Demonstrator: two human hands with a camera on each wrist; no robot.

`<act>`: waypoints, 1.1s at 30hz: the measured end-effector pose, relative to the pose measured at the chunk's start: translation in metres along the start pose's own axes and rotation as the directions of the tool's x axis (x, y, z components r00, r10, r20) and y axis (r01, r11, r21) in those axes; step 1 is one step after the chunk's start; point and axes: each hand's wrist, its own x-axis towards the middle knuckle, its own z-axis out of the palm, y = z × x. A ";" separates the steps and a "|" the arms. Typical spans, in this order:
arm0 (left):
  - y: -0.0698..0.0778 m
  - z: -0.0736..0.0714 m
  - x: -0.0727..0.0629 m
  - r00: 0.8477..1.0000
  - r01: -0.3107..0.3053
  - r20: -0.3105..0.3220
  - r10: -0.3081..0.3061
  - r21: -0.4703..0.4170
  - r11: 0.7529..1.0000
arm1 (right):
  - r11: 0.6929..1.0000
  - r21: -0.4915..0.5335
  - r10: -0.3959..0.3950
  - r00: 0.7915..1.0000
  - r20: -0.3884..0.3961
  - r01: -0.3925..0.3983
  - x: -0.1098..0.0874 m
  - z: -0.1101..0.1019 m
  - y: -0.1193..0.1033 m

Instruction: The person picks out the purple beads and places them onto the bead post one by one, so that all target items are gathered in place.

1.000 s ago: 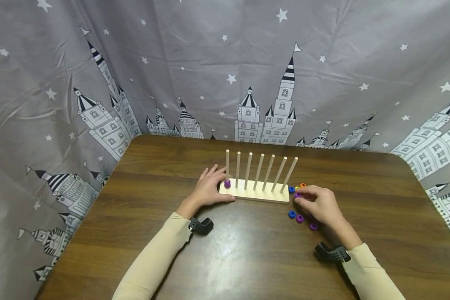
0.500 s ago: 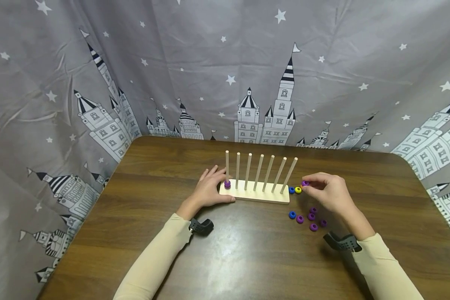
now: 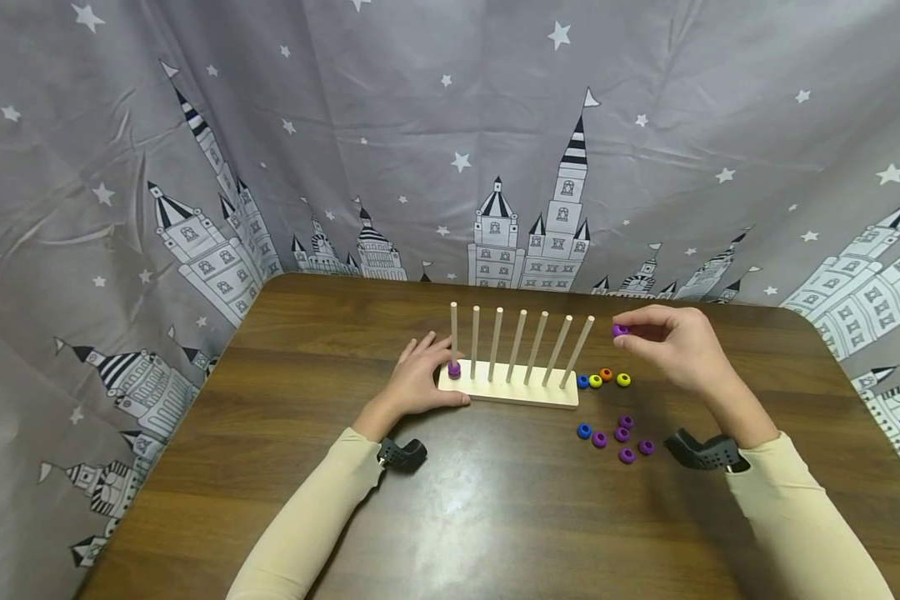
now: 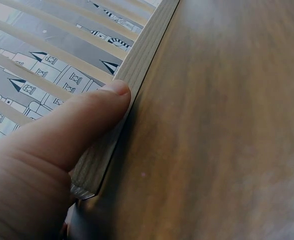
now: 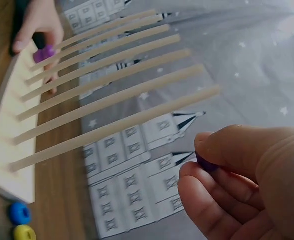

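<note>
A pale wooden peg board (image 3: 521, 390) with a row of upright pegs stands on the table. Purple beads (image 3: 454, 370) sit stacked at the foot of its leftmost peg. My left hand (image 3: 418, 379) holds the board's left end, thumb along the front edge and the other fingers reaching behind; the thumb (image 4: 96, 107) shows close up in the left wrist view. My right hand (image 3: 675, 346) pinches a purple bead (image 3: 619, 331) between thumb and fingertips, raised to the right of the rightmost peg. In the right wrist view, the fingers mostly hide this bead (image 5: 207, 164).
Right of the board lie a blue bead (image 3: 582, 382), a yellow bead (image 3: 595, 381), an orange bead (image 3: 606, 375) and another yellow bead (image 3: 623, 380). Nearer the front are another blue bead (image 3: 584, 431) and several purple beads (image 3: 622, 434). A grey castle-print curtain (image 3: 390, 167) hangs behind the table.
My right hand has picked up a purple bead and lifted it up and to the right, off the loose beads. The left hand has stayed at the board's end.
</note>
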 end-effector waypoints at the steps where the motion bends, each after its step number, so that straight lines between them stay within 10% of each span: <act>1: 0.000 0.000 0.000 1.000 0.000 0.000 0.000 -0.001 1.000 | 1.000 0.006 0.000 1.000 0.007 -0.001 0.003 -0.003 -0.003; 14: 0.000 -0.001 -0.001 1.000 0.001 0.004 -0.001 0.001 1.000 | 0.999 0.026 -0.021 0.998 0.063 0.019 0.036 -0.017 -0.039; 33: -0.001 0.001 0.001 1.000 -0.005 -0.004 0.005 0.017 1.000 | 0.995 0.087 -0.056 0.977 0.204 0.039 0.080 0.026 -0.078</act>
